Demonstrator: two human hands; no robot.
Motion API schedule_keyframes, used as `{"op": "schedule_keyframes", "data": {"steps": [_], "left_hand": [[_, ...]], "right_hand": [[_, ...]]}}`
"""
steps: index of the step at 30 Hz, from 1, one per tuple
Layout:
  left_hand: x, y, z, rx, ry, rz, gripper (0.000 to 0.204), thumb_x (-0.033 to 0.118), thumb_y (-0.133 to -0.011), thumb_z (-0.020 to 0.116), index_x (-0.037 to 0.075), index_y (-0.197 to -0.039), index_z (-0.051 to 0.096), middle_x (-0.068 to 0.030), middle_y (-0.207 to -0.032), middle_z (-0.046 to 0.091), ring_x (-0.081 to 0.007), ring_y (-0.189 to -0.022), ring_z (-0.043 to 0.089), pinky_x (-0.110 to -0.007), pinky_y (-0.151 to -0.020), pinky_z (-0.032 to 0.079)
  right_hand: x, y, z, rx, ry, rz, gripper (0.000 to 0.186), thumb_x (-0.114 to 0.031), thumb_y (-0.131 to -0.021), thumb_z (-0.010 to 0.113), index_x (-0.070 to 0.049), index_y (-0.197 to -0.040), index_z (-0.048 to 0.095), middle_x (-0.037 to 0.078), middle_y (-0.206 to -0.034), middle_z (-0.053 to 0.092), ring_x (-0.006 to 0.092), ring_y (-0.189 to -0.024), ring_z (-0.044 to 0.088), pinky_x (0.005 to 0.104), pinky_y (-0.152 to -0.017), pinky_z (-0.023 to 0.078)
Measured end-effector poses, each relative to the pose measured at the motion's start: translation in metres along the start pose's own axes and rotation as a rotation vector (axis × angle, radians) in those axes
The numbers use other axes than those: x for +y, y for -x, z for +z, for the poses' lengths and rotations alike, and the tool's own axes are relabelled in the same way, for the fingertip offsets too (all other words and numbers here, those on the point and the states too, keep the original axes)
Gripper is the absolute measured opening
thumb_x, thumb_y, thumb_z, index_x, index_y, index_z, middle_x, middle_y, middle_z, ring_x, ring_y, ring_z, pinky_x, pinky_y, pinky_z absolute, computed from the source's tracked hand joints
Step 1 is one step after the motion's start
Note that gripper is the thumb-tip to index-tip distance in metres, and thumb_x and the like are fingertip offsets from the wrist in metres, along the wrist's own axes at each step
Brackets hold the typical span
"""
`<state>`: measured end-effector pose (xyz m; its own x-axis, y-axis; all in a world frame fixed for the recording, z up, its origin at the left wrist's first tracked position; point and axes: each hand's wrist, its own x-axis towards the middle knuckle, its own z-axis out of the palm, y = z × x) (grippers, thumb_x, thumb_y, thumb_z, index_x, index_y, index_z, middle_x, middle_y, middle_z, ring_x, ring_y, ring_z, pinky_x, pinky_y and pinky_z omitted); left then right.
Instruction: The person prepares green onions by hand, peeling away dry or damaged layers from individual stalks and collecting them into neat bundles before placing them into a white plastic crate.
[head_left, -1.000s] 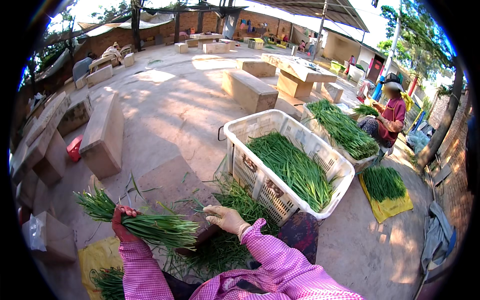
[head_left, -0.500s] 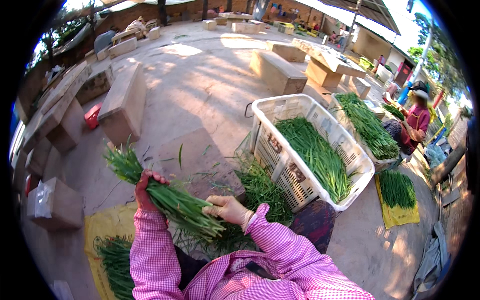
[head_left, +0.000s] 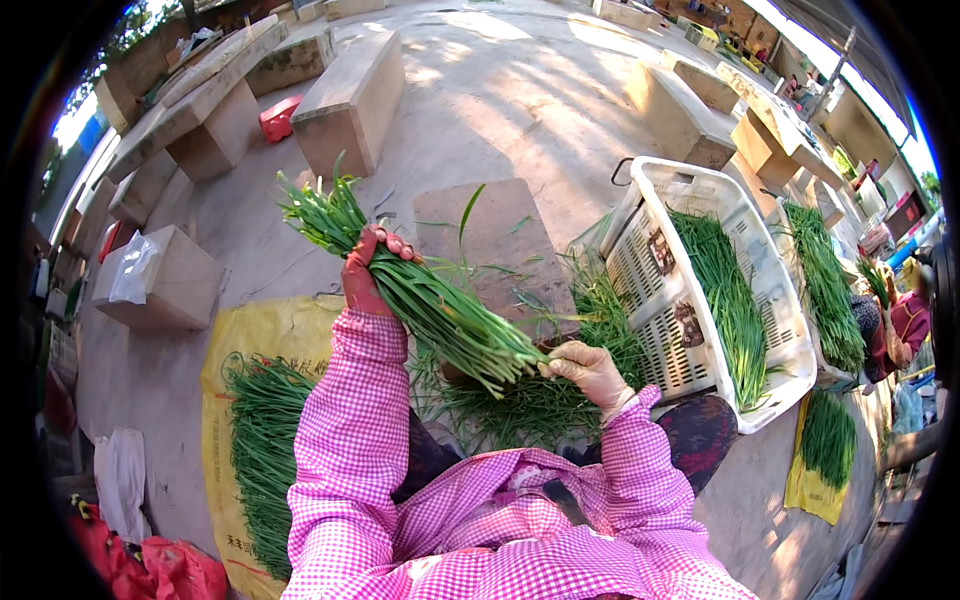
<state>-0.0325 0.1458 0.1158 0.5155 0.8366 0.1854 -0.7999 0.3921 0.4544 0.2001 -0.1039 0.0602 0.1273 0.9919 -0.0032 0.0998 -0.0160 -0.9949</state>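
A long bunch of green chives (head_left: 450, 310) slants across in front of me, leafy tips at upper left, pale stem ends at lower right. My left hand (head_left: 372, 268), in a reddish glove, is wrapped round it towards the tips. In a pale thin glove, my right hand (head_left: 592, 375) pinches at the stem ends; exactly how many stems lie in its fingers is hidden. Loose chives and trimmings (head_left: 520, 412) cover the ground beneath the bunch. At my right stands a white plastic crate (head_left: 640, 262), with more chives (head_left: 725, 295) laid lengthwise inside.
A yellow sack (head_left: 240, 330) on my left carries a heap of chives (head_left: 265, 450). Beyond the bunch lies a flat brown board (head_left: 500, 225). Stone benches (head_left: 355, 95) stand farther off. At far right a person (head_left: 905, 325) sits beside another chive-filled crate (head_left: 825, 290).
The view has swung left and downward, so the surroundings sit farther right and higher. My left hand keeps its hold; my right hand stays at the stem ends, now nearer their very tips.
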Motion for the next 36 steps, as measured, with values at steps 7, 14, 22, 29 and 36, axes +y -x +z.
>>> {"op": "schedule_keyframes", "data": {"steps": [7,14,22,29,36], "left_hand": [[0.017,0.000,-0.013,0.050,0.031,0.093,0.021,0.027,-0.091,0.058,0.009,-0.082,0.055,-0.0053,-0.072,0.059,-0.0208,-0.070,0.058,-0.039,-0.070,0.049],[0.005,0.003,0.005,0.041,0.005,-0.001,0.018,0.024,-0.091,0.059,0.008,-0.083,0.056,-0.0043,-0.072,0.058,-0.0187,-0.069,0.058,-0.034,-0.070,0.049],[0.019,0.002,-0.009,0.222,0.049,0.118,0.020,0.026,-0.090,0.060,0.010,-0.080,0.054,-0.0035,-0.069,0.055,-0.0184,-0.064,0.055,-0.035,-0.066,0.048],[0.010,0.000,-0.012,0.426,-0.043,0.137,0.022,0.024,-0.091,0.056,0.009,-0.077,0.049,-0.0051,-0.065,0.054,-0.0211,-0.060,0.053,-0.038,-0.062,0.047],[-0.006,0.002,0.004,0.485,-0.041,0.008,0.019,0.022,-0.090,0.056,0.009,-0.078,0.050,-0.0050,-0.065,0.054,-0.0212,-0.061,0.053,-0.038,-0.063,0.048]], "right_hand": [[0.001,-0.003,-0.021,0.216,0.505,0.112,0.030,-0.028,-0.083,0.067,-0.010,-0.107,0.067,0.008,-0.101,0.068,0.0209,-0.094,0.064,0.0326,-0.085,0.049],[-0.041,-0.063,0.048,0.275,-0.093,0.006,0.022,-0.012,-0.089,0.064,-0.001,-0.108,0.065,0.005,-0.098,0.067,0.0123,-0.089,0.060,0.0255,-0.080,0.049],[0.004,-0.018,0.010,-0.169,0.136,0.117,0.012,-0.011,-0.087,0.063,-0.003,-0.095,0.068,0.005,-0.089,0.067,0.0168,-0.086,0.062,0.0286,-0.079,0.048],[-0.032,-0.028,0.018,0.427,0.462,-0.182,0.029,-0.010,-0.079,0.070,-0.008,-0.108,0.066,0.008,-0.102,0.067,0.0180,-0.090,0.064,0.0300,-0.080,0.050],[-0.055,-0.074,0.079,0.351,1.053,-0.521,0.023,-0.027,-0.078,0.067,-0.012,-0.095,0.067,0.005,-0.088,0.067,0.0234,-0.080,0.062,0.0361,-0.074,0.046]]}}
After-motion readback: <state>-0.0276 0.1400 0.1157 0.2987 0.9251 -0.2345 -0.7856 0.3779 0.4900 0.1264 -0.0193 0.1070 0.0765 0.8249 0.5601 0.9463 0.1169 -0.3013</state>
